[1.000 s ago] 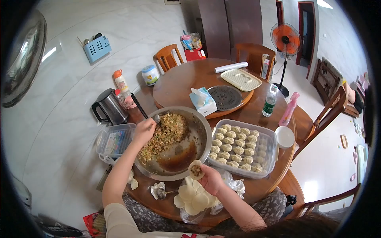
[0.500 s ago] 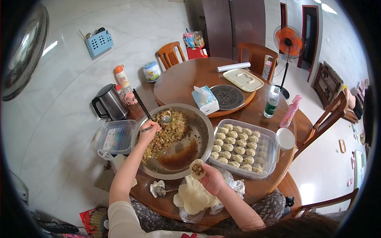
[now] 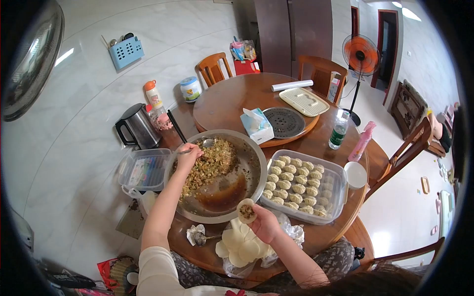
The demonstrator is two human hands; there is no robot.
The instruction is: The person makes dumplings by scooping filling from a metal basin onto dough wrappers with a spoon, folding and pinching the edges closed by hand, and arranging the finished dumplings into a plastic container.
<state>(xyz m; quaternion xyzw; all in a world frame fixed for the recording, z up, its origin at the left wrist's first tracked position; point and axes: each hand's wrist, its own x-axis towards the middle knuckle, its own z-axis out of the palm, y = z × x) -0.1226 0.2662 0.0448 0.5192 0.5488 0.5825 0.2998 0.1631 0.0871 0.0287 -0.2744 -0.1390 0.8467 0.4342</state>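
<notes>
My left hand (image 3: pixel 187 157) is closed on the handle of a metal spoon (image 3: pixel 209 143), whose bowl rests on the minced filling (image 3: pixel 215 160) in a large steel basin (image 3: pixel 257 185). Dark chopsticks (image 3: pixel 177 126) lean across the basin's rim beside this hand; their lower ends are hidden. Just off the basin's near edge, my right hand (image 3: pixel 265 225) holds a round wrapper (image 3: pixel 246 210) with some filling at its middle. Loose wrappers (image 3: pixel 240 245) lie fanned out on plastic below it. Folded dumplings (image 3: pixel 298 188) stand in rows in a clear tray (image 3: pixel 336 197) to the right.
Around the basin are a kettle (image 3: pixel 140 127), a lidded plastic box (image 3: pixel 143 170), a tissue box (image 3: pixel 257 129) and a second spoon (image 3: pixel 200 239). A water bottle (image 3: pixel 338 130), pink spray bottle (image 3: pixel 362 142) and white bowl (image 3: pixel 355 175) stand beyond the tray.
My left hand and the spoon have shifted rightward and farther over the filling. My right hand stays nearly still with the filled wrapper. The whole view has shifted slightly.
</notes>
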